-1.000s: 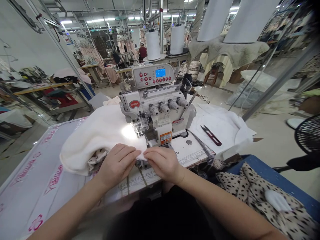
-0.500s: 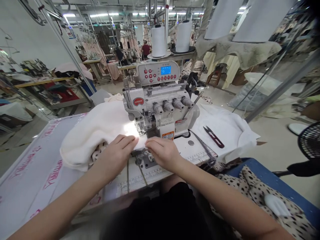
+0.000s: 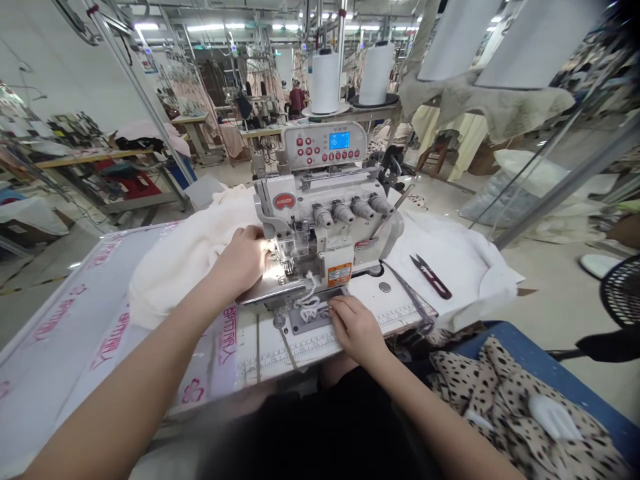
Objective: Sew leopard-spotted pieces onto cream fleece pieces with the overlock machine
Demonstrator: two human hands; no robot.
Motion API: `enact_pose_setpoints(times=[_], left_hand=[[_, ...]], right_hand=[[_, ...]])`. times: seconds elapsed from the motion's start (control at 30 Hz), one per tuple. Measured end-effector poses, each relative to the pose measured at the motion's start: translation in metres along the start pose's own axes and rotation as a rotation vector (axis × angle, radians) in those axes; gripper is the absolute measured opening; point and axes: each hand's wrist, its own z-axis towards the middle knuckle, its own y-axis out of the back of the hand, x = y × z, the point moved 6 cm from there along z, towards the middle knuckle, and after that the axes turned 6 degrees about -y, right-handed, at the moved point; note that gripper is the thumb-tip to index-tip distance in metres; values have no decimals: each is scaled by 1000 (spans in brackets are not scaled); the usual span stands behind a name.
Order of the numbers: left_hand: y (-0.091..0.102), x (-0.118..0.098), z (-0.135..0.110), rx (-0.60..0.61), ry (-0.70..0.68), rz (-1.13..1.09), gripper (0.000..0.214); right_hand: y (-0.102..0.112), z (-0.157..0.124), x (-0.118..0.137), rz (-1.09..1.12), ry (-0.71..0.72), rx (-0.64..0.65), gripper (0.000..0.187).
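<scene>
My left hand (image 3: 243, 261) reaches to the left side of the white overlock sewing machine (image 3: 345, 213), beside its lit presser foot (image 3: 286, 257). Its fingers are curled together, with glare and the hand itself hiding whatever they hold. Behind and left of it, a bulky cream-white cloth (image 3: 175, 247) lies heaped. My right hand (image 3: 359, 327) rests low in front of the machine, thumb and fingers drawn together. Its fingertips are at the end of a loose white cord (image 3: 311, 311) coiled on a grey plate (image 3: 300, 323); a grip on the cord cannot be made out.
Dark red thread snips (image 3: 433, 277) lie on white fabric (image 3: 460, 253) at the right. Spotted fabric (image 3: 500, 373) sits on a blue surface (image 3: 590, 393) lower right. A black fan (image 3: 620, 290) stands at the far right. White thread cones (image 3: 325, 81) rise behind the machine.
The white cloth under the presser foot has moved away to the left and back. My left hand has shifted farther back beside the needle area; my right hand has drawn down and right.
</scene>
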Motion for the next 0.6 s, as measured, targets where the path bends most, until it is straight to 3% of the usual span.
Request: enact_pose_setpoints(times=[0.1, 0.2, 0.27, 0.3, 0.37, 0.43, 0.5, 0.57, 0.6], left_hand=[[-5, 22, 24, -72, 61, -60, 12], [5, 42, 35, -193, 188, -142, 12], [25, 54, 17, -316, 309, -201, 21], [38, 60, -4, -401, 381, -237, 29], [63, 71, -68, -605, 534, -329, 47], [80, 78, -155, -809, 663, -421, 56], [75, 87, -256, -999, 907, -656, 51], [66, 87, -338, -950, 1058, -629, 44], [67, 83, -363, -804, 998, -479, 42]], right_hand=[[-7, -4, -11, 9, -91, 20, 21], [-6, -1, -13, 43, -135, 18, 19], [-3, 0, -15, 76, -166, 13, 18], [-2, 0, -15, 91, -175, 11, 18], [-1, 0, -16, 110, -168, 9, 18], [-2, -1, -15, 108, -139, 8, 17], [-5, -3, -15, 87, -108, -3, 17], [-7, -4, -15, 60, -77, -9, 17], [-8, -5, -15, 48, -64, -9, 16]])
